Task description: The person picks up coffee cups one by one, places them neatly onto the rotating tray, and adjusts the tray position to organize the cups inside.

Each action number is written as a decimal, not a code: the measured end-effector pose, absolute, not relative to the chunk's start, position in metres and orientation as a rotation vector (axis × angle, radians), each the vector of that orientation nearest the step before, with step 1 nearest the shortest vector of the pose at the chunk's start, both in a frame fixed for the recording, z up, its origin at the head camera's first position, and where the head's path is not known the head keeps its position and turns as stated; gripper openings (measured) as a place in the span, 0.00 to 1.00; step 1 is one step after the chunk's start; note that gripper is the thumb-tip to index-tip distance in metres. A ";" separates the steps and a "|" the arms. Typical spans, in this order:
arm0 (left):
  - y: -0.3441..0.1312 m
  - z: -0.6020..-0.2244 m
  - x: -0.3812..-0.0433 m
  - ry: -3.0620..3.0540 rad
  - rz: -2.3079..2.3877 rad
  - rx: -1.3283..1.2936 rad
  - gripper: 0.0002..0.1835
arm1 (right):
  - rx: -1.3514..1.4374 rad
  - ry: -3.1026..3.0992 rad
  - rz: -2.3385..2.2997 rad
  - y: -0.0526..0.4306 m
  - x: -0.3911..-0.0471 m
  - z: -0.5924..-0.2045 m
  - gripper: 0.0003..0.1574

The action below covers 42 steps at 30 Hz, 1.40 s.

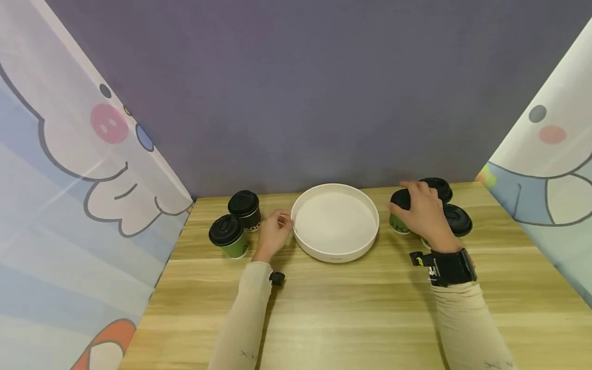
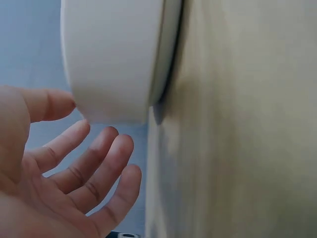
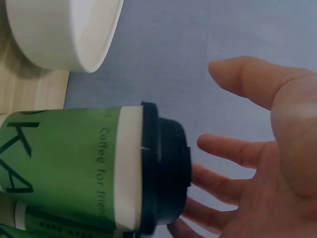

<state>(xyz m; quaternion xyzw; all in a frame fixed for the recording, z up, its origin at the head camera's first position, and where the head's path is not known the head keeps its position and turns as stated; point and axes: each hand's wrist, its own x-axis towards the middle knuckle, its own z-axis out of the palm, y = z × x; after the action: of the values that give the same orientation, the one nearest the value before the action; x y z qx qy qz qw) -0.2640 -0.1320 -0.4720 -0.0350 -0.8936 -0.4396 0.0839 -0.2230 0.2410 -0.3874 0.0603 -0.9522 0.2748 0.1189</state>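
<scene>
Your left hand (image 1: 274,236) is at nine o'clock of the white round tray (image 1: 335,221), its fingers loosely bent and a little apart; the left wrist view puts the thumb tip and forefinger right at the rim, but you cannot tell from it how firmly they touch. That view cuts off most of the tray.

Your right hand (image 1: 423,213) is at the tray's three o'clock, spread over the green cup (image 1: 399,224) with its thumb held away from the lid. In the right wrist view some fingertips pass behind that lid, so their contact is hidden; the cup's base runs off at nine o'clock, and its small print ends cut short after "Coffee for".

Farther out, toward half past two, the rear cup (image 1: 439,189) shows little but its black lid. The near cup (image 1: 458,220), at three o'clock, has its body mostly covered by your hand. Toward nine o'clock stand a black cup (image 1: 251,221) and another green one (image 1: 236,246), both lidded, their lettering hard to read
</scene>
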 end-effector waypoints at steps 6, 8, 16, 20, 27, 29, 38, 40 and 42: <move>-0.128 -0.479 -0.260 -2.696 -1.376 -0.144 0.17 | 0.107 -2.809 0.733 0.246 -0.220 -0.392 0.47; -0.127 -0.480 -0.261 -2.714 -1.377 -0.167 0.19 | 0.096 -2.811 0.716 0.246 -0.219 -0.392 0.48; -0.129 -0.479 -0.260 -2.762 -1.462 -0.239 0.29 | 0.097 -2.827 0.710 0.247 -0.218 -0.397 0.49; -0.132 -0.480 -0.259 -2.779 -1.482 -0.284 0.28 | 0.089 -2.848 0.727 0.248 -0.218 -0.401 0.50; -0.138 -0.480 -0.256 -2.841 -1.493 -0.285 0.28 | 0.104 -2.819 0.715 0.247 -0.219 -0.405 0.51; -0.139 -0.480 -0.257 -2.854 -1.501 -0.284 0.29 | 0.117 -2.797 0.706 0.246 -0.219 -0.405 0.51; -0.140 -0.476 -0.258 -2.841 -1.500 -0.286 0.29 | 0.122 -2.773 0.694 0.241 -0.225 -0.402 0.54; -0.140 -0.477 -0.259 -2.837 -1.495 -0.288 0.29 | 0.122 -2.770 0.707 0.240 -0.226 -0.401 0.54; -0.141 -0.477 -0.259 -2.832 -1.493 -0.292 0.29 | 0.125 -2.764 0.722 0.240 -0.226 -0.400 0.54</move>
<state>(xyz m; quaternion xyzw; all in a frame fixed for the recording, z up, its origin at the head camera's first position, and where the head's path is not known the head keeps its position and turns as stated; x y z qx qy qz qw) -0.2594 -0.1407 -0.4771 -0.0907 -0.8804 -0.4640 -0.0365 -0.2258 0.2398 -0.3998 0.0432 -0.9570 0.2500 0.1404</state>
